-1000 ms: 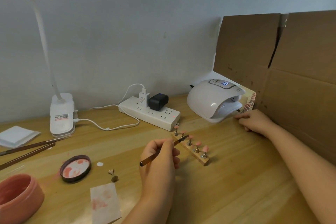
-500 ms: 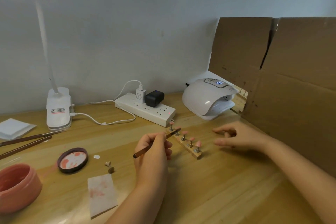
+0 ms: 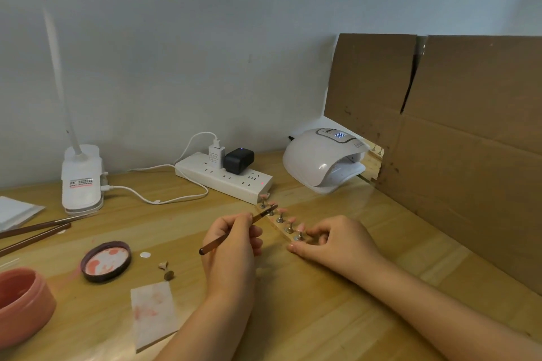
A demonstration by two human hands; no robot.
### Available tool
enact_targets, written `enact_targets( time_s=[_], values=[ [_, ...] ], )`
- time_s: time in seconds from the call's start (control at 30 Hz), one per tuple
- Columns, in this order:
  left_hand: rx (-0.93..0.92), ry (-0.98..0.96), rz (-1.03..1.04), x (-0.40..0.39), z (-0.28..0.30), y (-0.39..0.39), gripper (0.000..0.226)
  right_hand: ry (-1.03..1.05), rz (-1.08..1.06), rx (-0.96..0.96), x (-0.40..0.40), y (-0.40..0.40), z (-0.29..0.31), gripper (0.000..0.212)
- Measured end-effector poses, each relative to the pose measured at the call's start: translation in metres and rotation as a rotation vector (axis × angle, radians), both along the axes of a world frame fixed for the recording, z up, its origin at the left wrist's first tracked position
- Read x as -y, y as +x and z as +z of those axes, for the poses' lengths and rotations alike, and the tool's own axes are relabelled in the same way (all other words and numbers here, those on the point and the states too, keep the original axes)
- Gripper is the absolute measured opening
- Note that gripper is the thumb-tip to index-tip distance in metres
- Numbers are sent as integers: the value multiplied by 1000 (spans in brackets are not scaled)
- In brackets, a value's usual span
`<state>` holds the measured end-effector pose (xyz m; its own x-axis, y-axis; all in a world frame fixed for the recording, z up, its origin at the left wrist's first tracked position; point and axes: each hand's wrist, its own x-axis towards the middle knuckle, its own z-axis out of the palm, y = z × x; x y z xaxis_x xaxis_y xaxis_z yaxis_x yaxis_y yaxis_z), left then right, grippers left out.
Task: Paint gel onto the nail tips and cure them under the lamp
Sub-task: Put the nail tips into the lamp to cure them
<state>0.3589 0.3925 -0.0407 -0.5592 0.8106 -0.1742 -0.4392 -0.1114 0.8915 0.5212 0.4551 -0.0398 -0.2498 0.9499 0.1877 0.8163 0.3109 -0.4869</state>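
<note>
At the wooden strip [image 3: 278,224], the right hand [image 3: 337,240] has arrived, fingers pinching its near end.

Cardboard [image 3: 457,155] walls off lamp's [image 3: 319,161] right.

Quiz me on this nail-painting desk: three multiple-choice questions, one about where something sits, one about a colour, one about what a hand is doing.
1. Where is the curing lamp?
A. At the back, beside the cardboard
B. Left of the desk lamp
C. Under the right hand

2. What colour is the power strip?
A. Black
B. White
C. Pink

3. What is the left hand doing?
A. Lying flat
B. Lifting the jar
C. Gripping the brush

Answers: 1 A, it stands against the cardboard's edge. 2 B, its casing is white. 3 C, its fingers curl round the handle.
</note>
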Motion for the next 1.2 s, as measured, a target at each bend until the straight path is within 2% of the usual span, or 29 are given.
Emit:
enact_targets(
  time_s=[0.1, 0.17, 0.3, 0.4, 0.53, 0.7, 0.83, 0.9, 1.0, 1.1, 1.2],
  values=[
    [14, 0, -6, 1, 2, -1, 13, 48, -24, -32, 1, -1, 1, 33],
    [18, -5, -8, 1, 2, -1, 13, 47, -36, -130, 2, 9, 3, 26],
    [11, -2, -5, 1, 1, -1, 14, 142, 7, -278, 5, 55, 9, 18],
    [-2, -1, -5, 1, 0, 0, 13, 226, -101, -325, -7, 92, 12, 21],
    [6, 3, 4, 1, 1, 0, 13, 253, -307, -221, -44, 113, 15, 22],
    [22, 5, 5, 2, 1, -1, 13, 162, -456, -267, -91, 106, 4, 14],
    [20, 14, 12, 1, 0, 0, 13, 140, -479, -286, -121, 91, -8, 22],
    [25, 16, 13, 0, 0, 1, 13, 132, -478, -224, -135, 85, -10, 33],
    [34, 19, 8, 1, 0, 2, 14, 82, -481, -171, -159, 77, -7, 36],
    [37, 23, 15, 0, -1, 2, 15, 27, -491, -124, -176, 66, -5, 49],
    [36, 23, 13, -1, -1, 2, 15, -17, -457, -56, -186, 63, -6, 37]
  ],
)
